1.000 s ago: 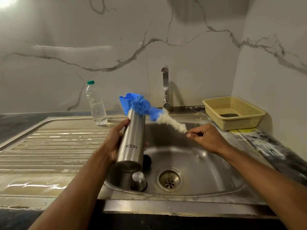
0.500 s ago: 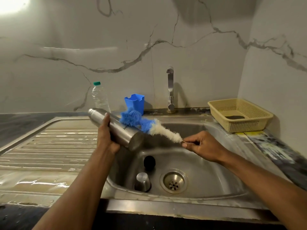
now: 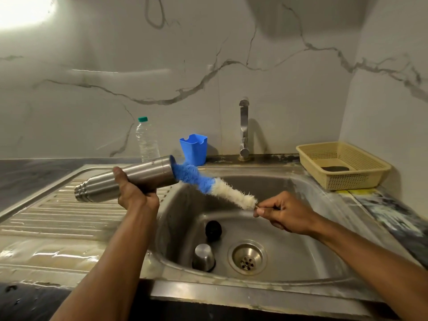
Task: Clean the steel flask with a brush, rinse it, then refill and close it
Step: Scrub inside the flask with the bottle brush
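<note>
Flask (image 3: 129, 181) lies in left-hand fingers (image 3: 117, 173) (nearly level).

steel sink (image 3: 324, 198) holds steel cap (image 3: 203, 257), black stopper (image 3: 213, 230); counter (image 3: 27, 179) bears basket (image 3: 342, 165).

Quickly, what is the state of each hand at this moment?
Left hand: closed around the cylindrical steel flask, held nearly horizontal.
Right hand: fingers pinch the wire handle of the blue-and-white bristle bottle brush.

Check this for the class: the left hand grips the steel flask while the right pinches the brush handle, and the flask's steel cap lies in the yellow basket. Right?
Not quite. The head view shows the steel cap standing in the sink, near the drain, not in the yellow basket. The left hand grips the steel flask; the right hand pinches the brush handle.
</note>
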